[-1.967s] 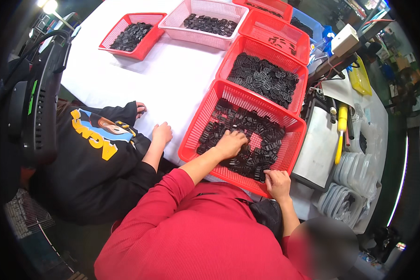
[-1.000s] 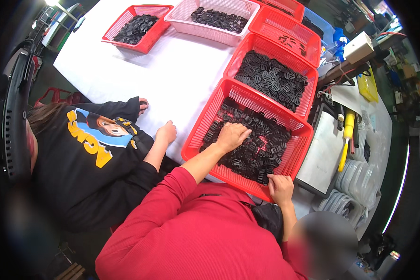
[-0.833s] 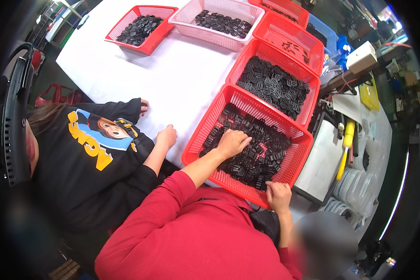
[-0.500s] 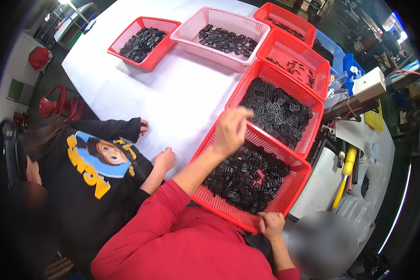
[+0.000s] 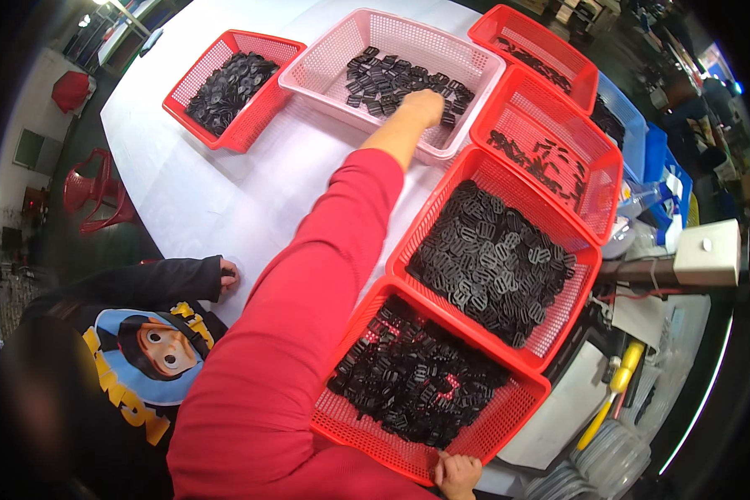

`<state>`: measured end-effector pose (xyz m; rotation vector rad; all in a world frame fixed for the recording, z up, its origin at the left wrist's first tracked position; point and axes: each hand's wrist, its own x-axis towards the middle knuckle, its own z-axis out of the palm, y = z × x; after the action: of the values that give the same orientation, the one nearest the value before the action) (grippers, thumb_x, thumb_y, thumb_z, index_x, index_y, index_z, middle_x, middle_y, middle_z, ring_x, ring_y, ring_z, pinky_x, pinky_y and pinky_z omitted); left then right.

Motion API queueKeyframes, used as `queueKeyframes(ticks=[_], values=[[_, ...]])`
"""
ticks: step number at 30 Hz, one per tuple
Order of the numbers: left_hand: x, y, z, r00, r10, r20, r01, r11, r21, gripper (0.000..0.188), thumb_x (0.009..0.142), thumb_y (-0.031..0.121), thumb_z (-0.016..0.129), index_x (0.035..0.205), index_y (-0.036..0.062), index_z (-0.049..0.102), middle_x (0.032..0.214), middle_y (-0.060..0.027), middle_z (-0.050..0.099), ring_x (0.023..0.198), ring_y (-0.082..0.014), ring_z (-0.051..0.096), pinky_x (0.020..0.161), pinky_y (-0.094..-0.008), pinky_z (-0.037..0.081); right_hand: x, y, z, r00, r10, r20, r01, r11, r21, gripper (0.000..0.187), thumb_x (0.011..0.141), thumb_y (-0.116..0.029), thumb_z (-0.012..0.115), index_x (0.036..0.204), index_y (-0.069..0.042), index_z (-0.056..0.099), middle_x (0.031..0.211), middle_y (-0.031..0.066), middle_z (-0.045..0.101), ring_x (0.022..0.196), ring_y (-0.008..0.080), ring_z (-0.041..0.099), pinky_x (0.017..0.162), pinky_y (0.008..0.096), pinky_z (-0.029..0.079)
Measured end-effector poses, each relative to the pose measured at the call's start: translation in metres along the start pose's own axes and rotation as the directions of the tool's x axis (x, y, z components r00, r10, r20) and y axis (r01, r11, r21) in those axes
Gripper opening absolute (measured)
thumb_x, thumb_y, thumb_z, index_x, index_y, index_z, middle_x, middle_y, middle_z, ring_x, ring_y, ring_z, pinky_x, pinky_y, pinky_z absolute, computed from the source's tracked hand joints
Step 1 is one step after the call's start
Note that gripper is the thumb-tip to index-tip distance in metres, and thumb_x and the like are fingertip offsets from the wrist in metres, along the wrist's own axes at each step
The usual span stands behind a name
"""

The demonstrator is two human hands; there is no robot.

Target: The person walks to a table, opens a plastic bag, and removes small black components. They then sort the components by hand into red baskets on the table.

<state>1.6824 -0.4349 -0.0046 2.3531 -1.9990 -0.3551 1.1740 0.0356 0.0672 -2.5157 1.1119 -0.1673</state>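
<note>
My left arm stretches across the table to the pale pink basket (image 5: 325, 87), which holds flat black plastic pieces (image 5: 382, 82). Down among those pieces is my left hand (image 5: 423, 108), its fingers curled; whatever they grip is hidden. Nearest to me stands a red basket (image 5: 508, 414) with small black buckles (image 5: 417, 379). My right hand (image 5: 457, 475) grips that basket's near rim. Just beyond it, another red basket (image 5: 421, 229) holds black strap sliders (image 5: 492, 258).
Small dark parts lie in a red basket (image 5: 600, 187) and a farther one (image 5: 575, 58). At far left stands a red basket (image 5: 254, 125) of round black pieces. Beside my left arm, a person in black (image 5: 154, 350) rests a hand on the white table (image 5: 225, 200). A yellow-handled tool (image 5: 625, 367) lies right.
My left hand has moved from above the two near red baskets, away from me, into the pink basket. My right hand stays on the near rim. The whole view has shifted.
</note>
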Motion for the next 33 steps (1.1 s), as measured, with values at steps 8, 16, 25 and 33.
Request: queueKeyframes(ticks=[8, 16, 25, 33], values=[[0.035, 0.027, 0.033, 0.995, 0.099, 0.016, -0.1, 0.974, 0.204, 0.026, 0.083, 0.019, 0.054, 0.103, 0.0116, 0.069, 0.107, -0.0113, 0.066, 0.101, -0.0275, 0.062, 0.085, -0.04, 0.05, 0.003, -0.002, 0.002, 0.998, 0.024, 0.055, -0.022, 0.999, -0.031, 0.01, 0.077, -0.016, 0.062, 0.086, -0.011, 0.063, 0.061, 0.0019, 0.047, 0.057, 0.0185, 0.049, 0.059, 0.0333, 0.038], [0.004, 0.026, -0.002, 0.908, -0.167, -0.385, 0.001, 0.918, -0.397, 0.024, 0.083, 0.009, 0.052, 0.102, -0.0003, 0.064, 0.099, -0.019, 0.066, 0.095, -0.0299, 0.065, 0.079, -0.0381, 0.053, 0.01, -0.001, -0.004, 1.0, 0.011, 0.005, -0.011, 0.999, -0.031, 0.007, 0.076, -0.015, 0.062, 0.082, -0.011, 0.063, 0.061, 0.0017, 0.048, 0.057, 0.0182, 0.05, 0.06, 0.033, 0.038], [-0.072, 0.03, -0.04, 0.987, -0.146, 0.059, 0.012, -0.302, -0.953, 0.028, 0.094, 0.002, 0.04, 0.12, -0.0067, 0.047, 0.111, -0.0181, 0.059, 0.095, -0.0294, 0.065, 0.077, -0.0306, 0.057, 0.001, 0.003, 0.0, 1.0, 0.017, -0.002, -0.017, 1.0, -0.013, 0.017, 0.073, -0.015, 0.064, 0.09, -0.01, 0.063, 0.064, 0.0018, 0.049, 0.061, 0.0176, 0.051, 0.062, 0.0339, 0.039], [-0.134, 0.053, -0.038, 0.885, -0.193, -0.424, -0.191, 0.679, -0.708, 0.047, 0.082, 0.024, 0.061, 0.123, 0.0048, 0.052, 0.122, -0.0173, 0.053, 0.111, -0.0312, 0.053, 0.097, -0.0394, 0.041, -0.021, 0.02, 0.022, 0.997, 0.0, 0.08, 0.005, 0.998, -0.07, 0.018, 0.068, -0.019, 0.064, 0.084, -0.012, 0.064, 0.062, 0.0024, 0.049, 0.06, 0.0197, 0.051, 0.06, 0.0335, 0.035]])
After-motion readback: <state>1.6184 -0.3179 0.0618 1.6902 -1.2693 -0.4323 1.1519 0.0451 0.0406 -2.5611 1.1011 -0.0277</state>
